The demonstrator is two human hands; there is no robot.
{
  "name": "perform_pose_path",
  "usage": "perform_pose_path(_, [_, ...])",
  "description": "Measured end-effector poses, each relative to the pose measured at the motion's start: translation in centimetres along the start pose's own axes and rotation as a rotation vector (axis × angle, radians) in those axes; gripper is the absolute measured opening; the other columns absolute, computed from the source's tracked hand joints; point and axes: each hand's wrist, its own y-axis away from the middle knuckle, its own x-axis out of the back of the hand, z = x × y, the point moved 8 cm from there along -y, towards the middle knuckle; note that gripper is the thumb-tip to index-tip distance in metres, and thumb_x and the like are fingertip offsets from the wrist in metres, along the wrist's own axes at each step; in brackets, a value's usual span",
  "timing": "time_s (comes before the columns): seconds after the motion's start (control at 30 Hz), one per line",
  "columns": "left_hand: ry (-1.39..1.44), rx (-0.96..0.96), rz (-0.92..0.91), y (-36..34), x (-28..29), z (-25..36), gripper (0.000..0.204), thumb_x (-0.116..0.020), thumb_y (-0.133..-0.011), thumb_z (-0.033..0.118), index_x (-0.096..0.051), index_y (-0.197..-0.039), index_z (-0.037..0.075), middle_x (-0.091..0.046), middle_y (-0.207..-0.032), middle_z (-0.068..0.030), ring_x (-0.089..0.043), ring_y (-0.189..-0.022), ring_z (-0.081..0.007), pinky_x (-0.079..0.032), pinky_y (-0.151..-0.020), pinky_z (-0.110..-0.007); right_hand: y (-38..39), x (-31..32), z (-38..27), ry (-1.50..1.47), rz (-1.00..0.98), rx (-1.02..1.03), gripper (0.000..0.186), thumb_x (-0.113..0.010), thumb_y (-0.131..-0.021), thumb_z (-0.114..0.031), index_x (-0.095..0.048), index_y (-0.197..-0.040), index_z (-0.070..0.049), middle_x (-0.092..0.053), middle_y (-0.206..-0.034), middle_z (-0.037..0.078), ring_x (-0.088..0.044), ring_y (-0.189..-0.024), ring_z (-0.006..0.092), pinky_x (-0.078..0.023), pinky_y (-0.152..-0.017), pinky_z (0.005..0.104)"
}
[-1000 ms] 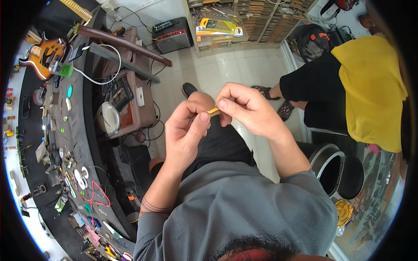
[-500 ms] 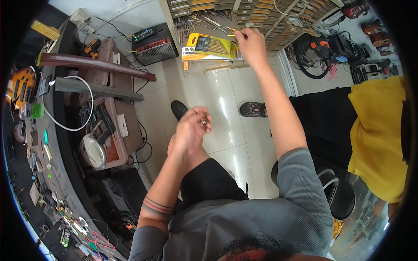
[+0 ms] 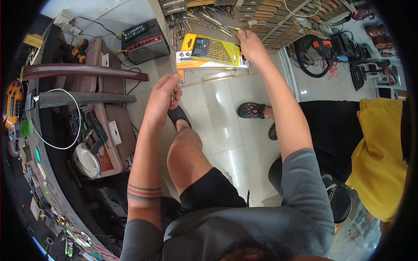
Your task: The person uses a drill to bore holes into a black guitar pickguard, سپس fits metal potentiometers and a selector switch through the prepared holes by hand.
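Beige many-drawered cabinet [image 3: 278,24] ahead. Our right hand [image 3: 252,45] apparently pinches slim gold-coloured rod [image 3: 236,29]; left hand [image 3: 166,93] partly curled, contents unclear. Likely picking or placing; next calls for fine fingertip control.

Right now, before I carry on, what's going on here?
A person reaches the right hand over a tray of loose drill bits, with a thin yellowish piece at its fingertips; the grip is too small to make out. A yellow pack of drill bits lies just beside that hand. The left hand is half curled above the floor, its contents unclear. Someone in a yellow top is at the right.
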Motion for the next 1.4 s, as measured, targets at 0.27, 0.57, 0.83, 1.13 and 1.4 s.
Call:
perform_pose_path(0.27, [-0.274, 0.127, -0.28, 6.2, -3.3, -3.2, 0.035, -0.07, -0.102, 0.036, -0.069, -0.111, 0.002, -0.055, -0.077, 0.0039, -0.049, -0.069, -0.0062, -0.04, -0.06, -0.025, 8.8, 3.6, 3.1, -0.009, -0.06, -0.024, 0.051, -0.046, -0.115, -0.038, -0.067, -0.126, 0.008, -0.072, -0.115, 0.03, -0.067, -0.11, 0.0438, -0.05, -0.1, 0.0452])
perform_pose_path(0.57, [-0.294, 0.183, -0.388, 24.1, -0.1, -8.2, 0.02, -0.065, -0.106, 0.018, -0.069, -0.114, 0.0, -0.065, -0.092, -0.0008, -0.06, -0.084, -0.0095, -0.049, -0.076, -0.025, 24.6, 3.9, -1.7, -0.047, -0.475, -0.01, 0.042, -0.047, -0.116, -0.035, -0.064, -0.119, 0.004, -0.067, -0.095, 0.017, -0.061, -0.089, 0.0281, -0.051, -0.088, 0.0375])
perform_pose_path(0.83, [0.092, -0.237, 0.373, 50.5, 18.1, -13.5, 0.012, -0.058, -0.099, 0.012, -0.063, -0.107, 0.004, -0.06, -0.088, 0.0012, -0.053, -0.08, -0.0064, -0.043, -0.073, -0.023, 39.1, -6.7, -15.8, -0.061, -1.068, 0.316, 0.042, -0.049, -0.116, -0.036, -0.065, -0.125, 0.002, -0.063, -0.098, 0.005, -0.056, -0.094, 0.0155, -0.049, -0.089, 0.0314])
perform_pose_path(1.13, [-0.136, -0.169, 0.754, 63.0, 21.2, -25.2, 0.031, -0.063, -0.096, 0.001, -0.06, -0.127, 0.002, -0.055, -0.097, 0.0023, -0.052, -0.089, -0.0074, -0.046, -0.081, -0.024, 52.7, -23.3, -29.5, 0.209, -1.479, 1.056, 0.036, -0.053, -0.113, -0.033, -0.067, -0.114, 0.0, -0.068, -0.096, 0.016, -0.064, -0.091, 0.0328, -0.052, -0.085, 0.0432])
perform_pose_path(1.4, [0.249, -0.266, 0.846, 66.2, 20.8, -27.8, 0.032, -0.069, -0.103, 0.006, -0.058, -0.132, 0.003, -0.069, -0.116, -0.0051, -0.061, -0.089, -0.0076, -0.052, -0.078, -0.025, 62.2, -22.4, -38.4, 0.106, -0.792, 1.686, 0.018, -0.067, -0.098, -0.022, -0.073, -0.108, -0.009, -0.063, -0.108, 0.01, -0.06, -0.112, 0.0296, -0.046, -0.1, 0.0447])
